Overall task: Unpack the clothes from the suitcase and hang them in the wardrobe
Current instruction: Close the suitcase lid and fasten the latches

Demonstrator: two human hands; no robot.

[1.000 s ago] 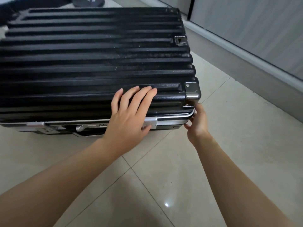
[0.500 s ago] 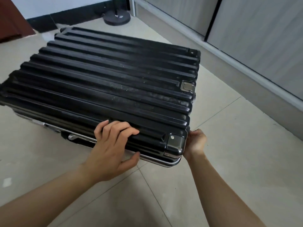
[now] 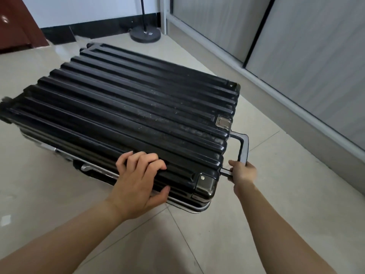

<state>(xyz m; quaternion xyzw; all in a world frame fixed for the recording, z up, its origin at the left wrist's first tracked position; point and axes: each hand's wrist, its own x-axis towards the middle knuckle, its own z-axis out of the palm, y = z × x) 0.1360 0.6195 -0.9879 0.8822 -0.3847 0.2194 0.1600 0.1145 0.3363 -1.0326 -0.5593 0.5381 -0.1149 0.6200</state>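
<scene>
A black ribbed hard-shell suitcase (image 3: 128,115) lies flat and closed on the tiled floor. My left hand (image 3: 138,182) grips its near edge, fingers curled over the top ribs and thumb under the rim, close to the metal corner cap (image 3: 205,184). My right hand (image 3: 242,173) holds the grey telescopic handle (image 3: 244,147), which sticks out a short way from the suitcase's right end. No clothes are visible. The wardrobe's grey sliding doors (image 3: 296,56) run along the right side and are closed.
A floor lamp's round dark base (image 3: 145,35) and pole stand beyond the suitcase by the wall. A dark red-brown door (image 3: 13,26) is at the far left. Pale floor tiles (image 3: 256,224) surround the case.
The suitcase has swung round so its handle end points right. My left hand went from lying flat to gripping the near edge. My right hand now holds the pulled-out handle.
</scene>
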